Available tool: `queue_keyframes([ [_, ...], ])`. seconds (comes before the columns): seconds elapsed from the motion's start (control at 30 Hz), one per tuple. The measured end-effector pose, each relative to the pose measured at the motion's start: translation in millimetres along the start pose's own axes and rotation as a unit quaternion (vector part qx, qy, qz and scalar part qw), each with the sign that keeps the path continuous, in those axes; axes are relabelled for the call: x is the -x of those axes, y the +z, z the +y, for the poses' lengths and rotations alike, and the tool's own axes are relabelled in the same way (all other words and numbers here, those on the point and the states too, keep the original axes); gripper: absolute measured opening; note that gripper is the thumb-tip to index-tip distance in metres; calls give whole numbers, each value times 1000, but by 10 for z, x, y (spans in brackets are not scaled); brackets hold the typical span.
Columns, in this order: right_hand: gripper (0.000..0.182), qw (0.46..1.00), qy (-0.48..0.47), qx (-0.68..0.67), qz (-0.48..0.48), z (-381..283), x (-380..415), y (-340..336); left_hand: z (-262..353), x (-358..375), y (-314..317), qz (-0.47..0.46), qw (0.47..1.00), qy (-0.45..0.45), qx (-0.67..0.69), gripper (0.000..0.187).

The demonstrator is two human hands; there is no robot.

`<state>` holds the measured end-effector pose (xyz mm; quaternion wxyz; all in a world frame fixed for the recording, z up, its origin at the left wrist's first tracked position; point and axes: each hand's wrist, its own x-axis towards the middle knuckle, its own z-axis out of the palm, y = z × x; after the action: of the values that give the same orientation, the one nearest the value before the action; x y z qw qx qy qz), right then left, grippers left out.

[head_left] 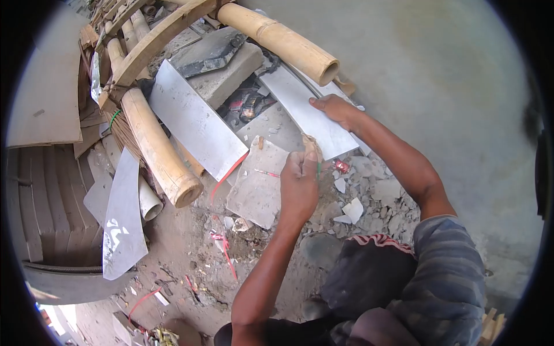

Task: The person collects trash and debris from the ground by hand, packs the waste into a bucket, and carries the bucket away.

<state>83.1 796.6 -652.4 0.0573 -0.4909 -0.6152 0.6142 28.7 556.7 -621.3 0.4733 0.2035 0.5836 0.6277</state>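
My right hand (337,111) is closed on the long edge of a pale, flat tile strip (306,109), thumb on top and the other fingers out of sight beneath. The strip slants across rubble, its near end close to my left hand. My left hand (299,184) is closed in a pinch, and a crumpled tan scrap (311,144) shows just beyond its fingertips; I cannot tell exactly what it grips. Beside that fist lies a rough, dusty slab (258,187). A second pale tile strip (193,118) rests farther left.
Thick bamboo poles (161,150) lie at the left, and another bamboo pole (283,43) juts out above the strip. Concrete blocks (228,75) sit behind. Broken tile pieces (353,210) litter the ground near my knee. Smooth grey floor (438,75) spreads to the right.
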Motion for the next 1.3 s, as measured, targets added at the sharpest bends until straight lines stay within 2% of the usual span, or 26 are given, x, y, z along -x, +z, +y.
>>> queue_keyframes([
  [0.03,50,999,12,37,2,-159,101,-119,-5,36,-14,-15,1000,10,7,33],
  [0.1,49,991,-20,130,10,-216,69,-387,-14,98,-126,18,998,6,-61,33],
  [0.17,47,989,-5,151,-5,-259,301,-574,-3,123,-257,52,990,10,-128,32],
  [0.23,37,967,23,252,7,-601,1019,-598,82,91,-478,93,976,31,-194,32],
  [0.3,37,928,-3,372,33,-426,1476,-858,103,-9,-614,140,965,61,-215,32],
  [0.33,35,935,27,349,50,-414,1768,-875,82,-49,-667,165,958,72,-224,33],
  [0.37,33,942,58,323,70,-352,2064,-896,-42,-127,-728,188,932,147,-274,30],
  [0.43,27,938,23,323,126,-28,2459,-1021,-414,-361,-825,230,850,295,-372,24],
  [0.47,28,934,18,326,143,157,2598,-1120,-488,-410,-823,228,831,290,-415,23],
  [0.53,28,924,-48,329,190,506,2660,-1236,-592,-402,-780,217,791,274,-502,21],
  [0.63,33,874,-133,422,200,430,2201,-1354,-592,-418,-715,199,744,244,-590,21],
  [0.77,42,846,-219,440,205,225,776,-1405,-636,-421,-720,196,738,254,-594,23],
  [0.83,44,840,-258,434,202,92,-41,-1319,-630,-415,-735,184,757,252,-573,27],
  [0.9,41,826,-230,455,239,-147,-665,-1127,-597,-389,-721,169,766,249,-568,34],
  [0.93,36,798,-213,508,246,-326,-703,-942,-550,-382,-702,160,764,248,-574,38],
  [1.0,30,711,-283,557,323,-330,-1183,-777,-492,-366,-664,148,752,249,-592,46],
  [1.1,36,738,-394,471,281,-541,-886,-281,-421,-360,-661,143,728,254,-621,51],
  [1.17,56,736,-460,457,195,9,-1575,-126,-417,-386,-653,139,728,248,-624,50],
  [1.23,66,796,-365,457,155,124,-1657,136,-441,-409,-648,142,731,240,-623,48],
  [1.27,67,862,-303,385,132,165,-1691,248,-451,-413,-652,142,730,235,-625,47],
  [1.3,67,877,-277,374,122,173,-1703,299,-463,-410,-650,144,729,237,-626,47],
])
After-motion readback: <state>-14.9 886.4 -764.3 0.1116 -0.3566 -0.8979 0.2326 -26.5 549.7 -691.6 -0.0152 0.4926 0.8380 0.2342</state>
